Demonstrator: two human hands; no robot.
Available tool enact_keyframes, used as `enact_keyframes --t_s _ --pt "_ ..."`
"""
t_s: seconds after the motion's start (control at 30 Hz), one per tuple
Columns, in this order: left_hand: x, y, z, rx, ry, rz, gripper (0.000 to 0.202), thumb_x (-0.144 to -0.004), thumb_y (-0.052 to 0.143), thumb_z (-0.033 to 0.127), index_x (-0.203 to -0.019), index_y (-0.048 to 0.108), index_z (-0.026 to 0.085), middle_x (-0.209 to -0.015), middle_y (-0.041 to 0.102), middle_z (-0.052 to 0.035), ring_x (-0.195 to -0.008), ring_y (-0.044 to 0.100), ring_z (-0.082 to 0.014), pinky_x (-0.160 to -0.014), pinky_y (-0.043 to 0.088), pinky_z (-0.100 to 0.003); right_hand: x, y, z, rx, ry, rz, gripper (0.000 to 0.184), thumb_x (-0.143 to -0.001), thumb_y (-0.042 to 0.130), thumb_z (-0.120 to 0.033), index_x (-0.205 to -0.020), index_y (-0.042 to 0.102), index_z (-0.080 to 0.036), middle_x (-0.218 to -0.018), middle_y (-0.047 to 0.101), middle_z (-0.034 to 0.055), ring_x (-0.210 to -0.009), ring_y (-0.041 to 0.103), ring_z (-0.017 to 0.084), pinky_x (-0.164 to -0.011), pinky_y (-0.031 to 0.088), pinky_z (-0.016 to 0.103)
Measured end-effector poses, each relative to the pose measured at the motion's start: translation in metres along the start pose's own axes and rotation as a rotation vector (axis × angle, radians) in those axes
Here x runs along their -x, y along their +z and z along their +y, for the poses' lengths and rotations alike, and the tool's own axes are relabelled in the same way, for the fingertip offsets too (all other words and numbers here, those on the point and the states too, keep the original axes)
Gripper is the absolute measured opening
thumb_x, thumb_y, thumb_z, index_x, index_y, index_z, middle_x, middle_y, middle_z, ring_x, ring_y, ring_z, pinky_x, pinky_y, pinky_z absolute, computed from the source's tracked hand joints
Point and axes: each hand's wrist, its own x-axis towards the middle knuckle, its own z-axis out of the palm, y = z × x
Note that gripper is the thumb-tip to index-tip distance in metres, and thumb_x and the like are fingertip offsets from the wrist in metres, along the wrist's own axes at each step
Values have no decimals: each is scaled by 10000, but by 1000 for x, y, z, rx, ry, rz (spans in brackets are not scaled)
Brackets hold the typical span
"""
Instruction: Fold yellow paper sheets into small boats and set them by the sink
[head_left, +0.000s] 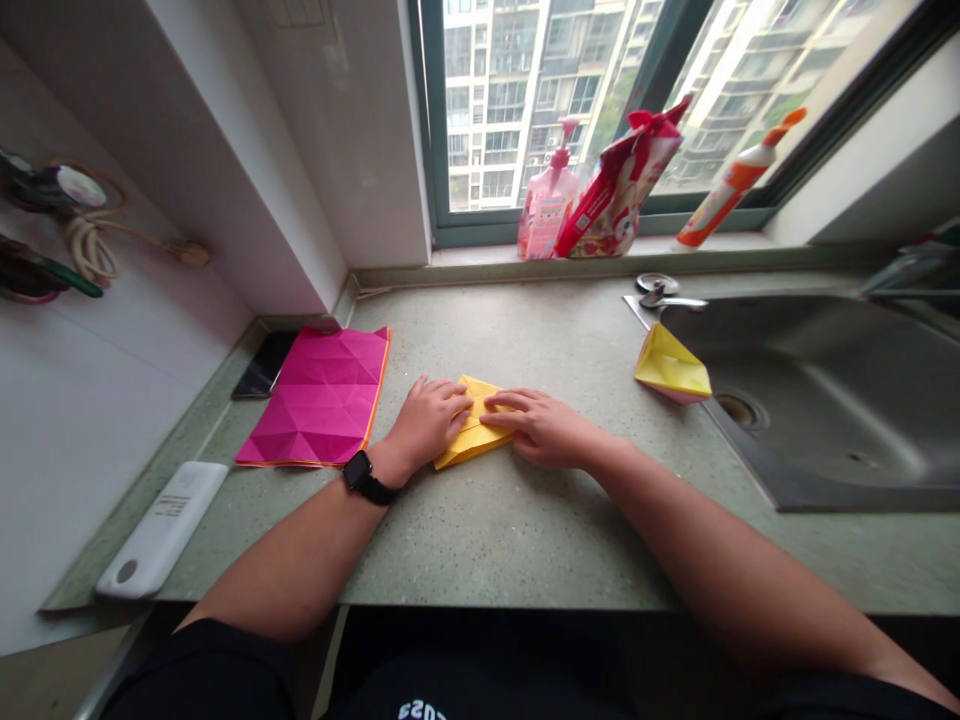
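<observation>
A folded yellow paper [474, 432] lies flat on the green speckled counter [525, 520] in the middle. My left hand [427, 420], with a black watch on the wrist, presses down on the paper's left part with curled fingers. My right hand [541, 425] lies over the paper's right side, fingers stretched flat and pointing left along a fold. Neither hand lifts the paper; both hold it against the counter.
A creased pink paper stack [319, 400] lies to the left, a dark phone [264, 365] beside it, a white remote-like device [161, 528] nearer. A folded yellow paper shape [670, 367] sits at the steel sink's [832, 400] edge. Bottles and a red pouch [619, 185] stand on the sill.
</observation>
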Motion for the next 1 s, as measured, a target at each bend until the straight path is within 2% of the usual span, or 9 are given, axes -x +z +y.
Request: enact_keyframes --t_s 0.1,0.17,0.23,0.37,0.6,0.9,1.0 --pt "-1 -5 5 66 54 6 272 -1099 616 353 -1267 787 225 -1364 763 -104 -1262 690 -269 -1196 475 -513 0 -2 -1 51 31 1 555 -927 679 -151 -1452 734 -325 -1515 697 104 -1359 653 319 -1199 473 575" --pt "-1 -7 8 83 97 -25 317 -1064 686 430 -1282 782 220 -1373 757 -114 -1240 695 -279 -1132 525 -477 0 -3 0 79 54 7 535 -944 684 -176 -1457 726 -320 -1506 703 107 -1351 657 324 -1187 475 570" --pt "0 -8 9 73 120 -58 334 -1024 748 445 -1272 782 224 -1386 750 -113 -1233 694 -289 -1113 534 -480 0 -3 1 87 73 21 509 -957 680 -188 -1452 721 -296 -1499 708 113 -1349 659 326 -1175 485 558" --pt "0 -7 8 35 79 -52 222 -1004 756 307 -1209 802 235 -1368 760 -90 -1235 690 -295 -1124 516 -507 0 -2 3 60 77 70 443 -973 664 -177 -1400 727 -275 -1461 731 108 -1326 678 305 -1150 506 527" --pt "0 -6 5 23 55 -47 257 -963 737 189 -1199 816 254 -1342 768 -75 -1225 692 -299 -1111 522 -518 -1 -4 8 64 35 91 319 -925 669 -107 -1180 789 -257 -1310 790 92 -1150 736 287 -1077 532 517" --pt "1 -5 6 52 41 -28 222 -972 699 171 -1138 823 249 -1300 777 -73 -1192 706 -285 -1090 542 -499 -1 -5 10 68 41 83 281 -951 666 -125 -1123 821 -285 -1230 808 61 -1098 730 257 -1022 551 466" --pt "1 -5 6 54 53 -35 203 -982 701 191 -1133 826 242 -1291 779 -75 -1180 705 -287 -1087 542 -502 0 -5 10 50 29 93 303 -950 666 -127 -1165 819 -275 -1238 812 68 -1107 732 263 -1035 550 474"
